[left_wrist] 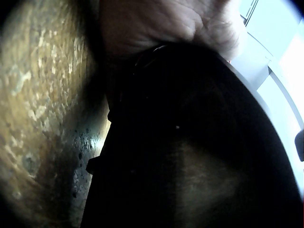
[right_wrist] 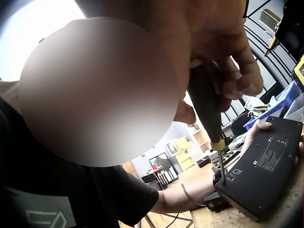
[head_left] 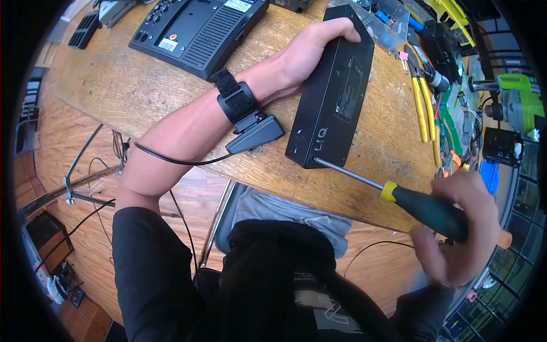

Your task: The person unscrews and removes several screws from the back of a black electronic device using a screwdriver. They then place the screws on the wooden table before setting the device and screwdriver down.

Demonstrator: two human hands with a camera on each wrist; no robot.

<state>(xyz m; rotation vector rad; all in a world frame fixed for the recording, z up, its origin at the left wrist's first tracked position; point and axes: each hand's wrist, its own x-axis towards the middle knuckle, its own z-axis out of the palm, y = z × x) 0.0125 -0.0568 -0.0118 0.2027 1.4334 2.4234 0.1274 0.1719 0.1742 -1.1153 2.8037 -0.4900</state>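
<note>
A long black metal device (head_left: 349, 74) stands on its side on the bench, with a printed label and the letters "LIQ" on the face turned up. My left hand (head_left: 307, 52) grips it near its far end, fingers bent over the edge; its palm side shows in the left wrist view beside the dark casing. In my right hand (head_left: 478, 228) is a screwdriver (head_left: 427, 210) with a dark green and yellow handle, the fingers curled about the handle's butt. The shaft slants to the device's near corner, its tip right at a screw spot beside the letters.
Behind the left forearm lies a black vented device (head_left: 199, 34). Yellow-handled pliers (head_left: 420, 108), a clear plastic box (head_left: 393, 28) of small parts and a green power tool (head_left: 518, 102) crowd the right side. The worn wooden bench (head_left: 262, 176) ends close to the body.
</note>
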